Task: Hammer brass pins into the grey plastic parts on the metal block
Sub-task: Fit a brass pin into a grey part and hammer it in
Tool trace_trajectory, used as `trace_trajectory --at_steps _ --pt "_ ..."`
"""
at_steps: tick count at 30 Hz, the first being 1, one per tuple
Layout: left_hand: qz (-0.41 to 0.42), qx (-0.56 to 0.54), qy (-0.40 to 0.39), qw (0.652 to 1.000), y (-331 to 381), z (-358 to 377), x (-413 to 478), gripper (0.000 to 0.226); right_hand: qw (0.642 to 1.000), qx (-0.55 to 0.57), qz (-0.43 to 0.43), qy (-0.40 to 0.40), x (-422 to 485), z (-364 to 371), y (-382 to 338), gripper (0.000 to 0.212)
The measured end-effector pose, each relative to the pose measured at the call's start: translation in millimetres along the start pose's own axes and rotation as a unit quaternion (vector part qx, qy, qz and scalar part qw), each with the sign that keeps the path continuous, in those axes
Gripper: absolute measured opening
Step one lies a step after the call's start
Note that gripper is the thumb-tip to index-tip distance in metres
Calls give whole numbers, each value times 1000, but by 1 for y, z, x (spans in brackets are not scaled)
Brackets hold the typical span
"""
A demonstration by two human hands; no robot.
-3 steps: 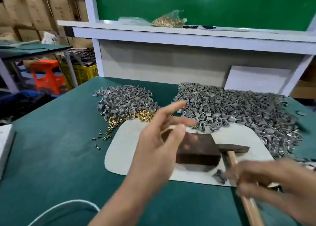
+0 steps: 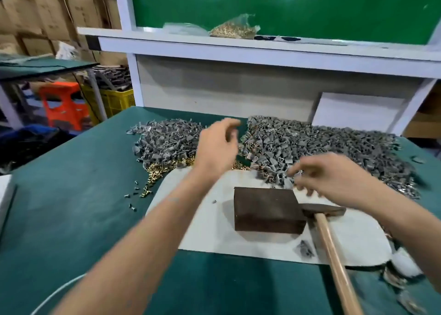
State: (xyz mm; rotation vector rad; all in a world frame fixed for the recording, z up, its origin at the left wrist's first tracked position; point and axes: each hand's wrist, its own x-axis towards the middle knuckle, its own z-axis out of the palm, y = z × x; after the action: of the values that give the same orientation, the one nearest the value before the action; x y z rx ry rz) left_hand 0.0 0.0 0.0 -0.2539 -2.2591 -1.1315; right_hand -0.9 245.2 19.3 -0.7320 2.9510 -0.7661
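Careful: with your left hand (image 2: 218, 147) loosely curled, seemingly empty, near the brass pins (image 2: 164, 168) and your right hand (image 2: 334, 178) blurred, grip untellable, at the grey plastic parts (image 2: 334, 145), a hurried grab could scatter pieces beyond the bare metal block (image 2: 267, 209).

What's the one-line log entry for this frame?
left hand above brass pins | right hand at grey parts | hammer beside block | block top bare

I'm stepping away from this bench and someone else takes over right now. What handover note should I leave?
Left hand: over the gap between the piles, fingers loosely curled, nothing seen in it.
Right hand: fingertips at the edge of the grey plastic parts; blurred, grip unclear.
Hammer lies unheld on the white mat, head beside the metal block, whose top is bare.
Brass pins heaped by the mat.
Left: seat a part, add a pin, hammer.
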Motion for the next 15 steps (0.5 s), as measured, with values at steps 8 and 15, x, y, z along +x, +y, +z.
trace_trajectory --at_steps 8,15 --pt "-86 370 -219 899 -126 -6 59 38 992 -82 91 32 100 41 9 23" --pt "-39 372 -212 903 -143 -7 64 22 993 -90 71 -9 144 72 -2 21"
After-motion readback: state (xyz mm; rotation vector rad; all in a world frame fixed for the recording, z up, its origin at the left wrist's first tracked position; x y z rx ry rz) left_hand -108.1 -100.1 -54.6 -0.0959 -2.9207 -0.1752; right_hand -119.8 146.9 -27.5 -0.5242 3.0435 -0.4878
